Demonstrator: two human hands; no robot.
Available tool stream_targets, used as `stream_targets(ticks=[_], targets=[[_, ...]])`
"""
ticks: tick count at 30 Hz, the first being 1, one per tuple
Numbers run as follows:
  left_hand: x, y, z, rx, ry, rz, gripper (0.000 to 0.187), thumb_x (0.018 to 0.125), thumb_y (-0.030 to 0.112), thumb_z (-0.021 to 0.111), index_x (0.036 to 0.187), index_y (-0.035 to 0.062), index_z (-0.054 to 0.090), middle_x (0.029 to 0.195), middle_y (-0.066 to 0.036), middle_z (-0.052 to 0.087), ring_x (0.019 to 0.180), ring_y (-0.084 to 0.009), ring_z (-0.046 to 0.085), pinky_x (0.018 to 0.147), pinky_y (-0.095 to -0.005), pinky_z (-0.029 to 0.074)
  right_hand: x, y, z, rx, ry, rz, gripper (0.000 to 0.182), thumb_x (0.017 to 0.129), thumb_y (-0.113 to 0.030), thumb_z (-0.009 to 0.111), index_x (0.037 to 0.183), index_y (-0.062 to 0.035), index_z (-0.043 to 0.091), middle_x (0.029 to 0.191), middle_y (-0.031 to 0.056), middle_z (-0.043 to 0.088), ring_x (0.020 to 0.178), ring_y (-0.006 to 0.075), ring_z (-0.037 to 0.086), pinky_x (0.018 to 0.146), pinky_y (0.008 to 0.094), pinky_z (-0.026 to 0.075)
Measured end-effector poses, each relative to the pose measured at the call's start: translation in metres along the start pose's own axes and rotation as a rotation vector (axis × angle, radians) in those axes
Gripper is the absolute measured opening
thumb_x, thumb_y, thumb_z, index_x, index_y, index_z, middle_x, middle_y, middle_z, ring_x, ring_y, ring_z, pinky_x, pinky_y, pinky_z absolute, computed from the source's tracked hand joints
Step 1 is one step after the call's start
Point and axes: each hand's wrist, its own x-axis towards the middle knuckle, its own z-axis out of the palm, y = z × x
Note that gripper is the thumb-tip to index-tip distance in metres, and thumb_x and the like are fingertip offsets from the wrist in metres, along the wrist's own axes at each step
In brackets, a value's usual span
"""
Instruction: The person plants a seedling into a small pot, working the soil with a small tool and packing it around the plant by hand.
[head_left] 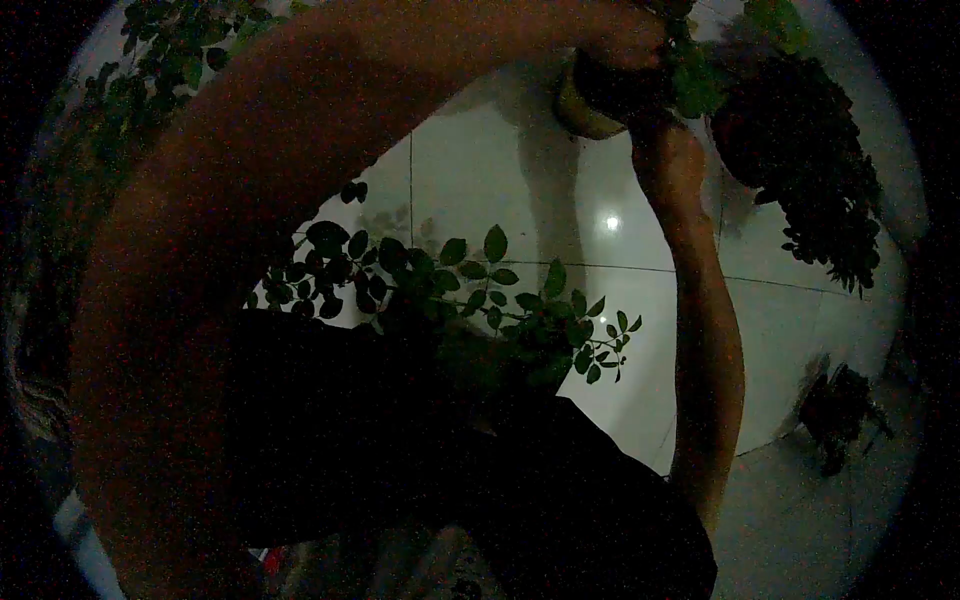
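The picture is dark. My left hand (622,40) is at the top, at the end of the arm that crosses from the left, beside a round pot (590,108) with dark contents. My right hand (662,132) reaches up from below to the pot's right side. Green leaves (697,80) hang close to both hands. The fingers of both hands are lost in shadow, so what they grip cannot be made out.
A leafy plant (490,290) stands low in the middle, near my dark-clothed legs (400,430). Dense dark foliage (820,160) is at the upper right, a dark clump (842,410) lies on the tiled floor (780,330), and more leaves (180,50) show at the upper left.
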Motion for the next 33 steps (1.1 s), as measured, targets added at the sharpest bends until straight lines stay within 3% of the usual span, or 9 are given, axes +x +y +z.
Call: stream_targets(ticks=[3,9,10,15,19,22,25,31,33], targets=[[-0.009,-0.002,0.001,-0.008,0.000,-0.003,0.036,0.099,0.031,0.057,0.106,-0.0009,0.071,0.106,-0.024,0.068,0.095,-0.0377,0.064,0.085,-0.0515,0.051,0.000,-0.011,-0.019,0.122,0.057,0.158,0.012,0.086,-0.010,0.066,0.096,-0.0020,0.069,0.088,0.0260,0.069,0.078,0.0477,0.066,0.063,0.0509,0.053],[-0.006,-0.003,0.003,0.000,0.012,0.000,0.036,0.099,0.031,0.057,0.107,-0.0009,0.071,0.106,-0.024,0.068,0.096,-0.0377,0.063,0.086,-0.0515,0.051,0.005,-0.004,-0.002,-0.021,0.008,0.080,0.013,0.087,-0.011,0.066,0.096,-0.0023,0.070,0.088,0.0247,0.070,0.079,0.0466,0.067,0.065,0.0520,0.054],[-0.009,-0.003,0.003,-0.002,0.016,-0.004,0.036,0.099,0.031,0.057,0.107,-0.0009,0.071,0.106,-0.024,0.068,0.096,-0.0377,0.063,0.086,-0.0515,0.051,0.003,-0.004,-0.006,-0.073,-0.030,0.174,0.013,0.086,-0.010,0.067,0.096,-0.0025,0.070,0.089,0.0246,0.070,0.080,0.0455,0.067,0.065,0.0518,0.054],[-0.008,-0.004,0.004,-0.003,0.012,-0.002,0.036,0.099,0.031,0.057,0.107,-0.0008,0.071,0.107,-0.024,0.068,0.096,-0.0377,0.063,0.086,-0.0516,0.051,-0.003,0.001,0.004,-0.010,0.187,0.049,0.013,0.084,-0.011,0.068,0.093,-0.0026,0.070,0.088,0.0233,0.070,0.079,0.0443,0.067,0.063,0.0506,0.053],[-0.013,-0.007,0.005,-0.008,0.012,-0.013,0.036,0.099,0.031,0.057,0.107,-0.0008,0.071,0.107,-0.024,0.067,0.097,-0.0377,0.063,0.086,-0.0516,0.051,0.003,-0.009,-0.019,0.016,0.082,0.107,0.011,0.084,-0.010,0.068,0.091,-0.0023,0.070,0.087,0.0225,0.070,0.079,0.0433,0.068,0.062,0.0490,0.054],[-0.014,-0.006,0.006,-0.006,0.004,-0.003,0.036,0.099,0.031,0.057,0.107,-0.0007,0.071,0.107,-0.024,0.067,0.097,-0.0377,0.063,0.087,-0.0516,0.051,-0.005,-0.002,0.002,-0.091,0.123,0.018,0.008,0.084,-0.008,0.068,0.088,-0.0021,0.070,0.084,0.0222,0.070,0.077,0.0425,0.068,0.062,0.0482,0.054],[-0.016,-0.008,0.003,-0.011,-0.009,-0.009,0.036,0.099,0.031,0.057,0.107,-0.0007,0.071,0.108,-0.024,0.067,0.097,-0.0377,0.063,0.087,-0.0516,0.050,0.004,-0.014,-0.013,-0.016,0.063,0.180,0.009,0.083,-0.008,0.068,0.089,-0.0032,0.071,0.084,0.0221,0.070,0.076,0.0414,0.068,0.063,0.0478,0.054],[-0.005,-0.007,-0.001,0.008,-0.028,0.010,0.036,0.099,0.031,0.057,0.107,-0.0006,0.071,0.108,-0.024,0.067,0.098,-0.0377,0.063,0.087,-0.0516,0.050,0.002,-0.005,0.002,-0.115,-0.019,0.091,0.017,0.084,-0.007,0.067,0.099,-0.0058,0.074,0.089,0.0227,0.071,0.079,0.0414,0.069,0.064,0.0477,0.055],[-0.007,-0.008,-0.002,0.010,-0.029,0.000,0.036,0.099,0.031,0.057,0.107,-0.0006,0.071,0.108,-0.024,0.067,0.098,-0.0377,0.063,0.087,-0.0516,0.050,0.004,-0.004,-0.001,-0.049,0.111,0.149,0.013,0.083,-0.008,0.067,0.094,-0.0061,0.073,0.085,0.0211,0.071,0.077,0.0407,0.069,0.064,0.0486,0.055]])
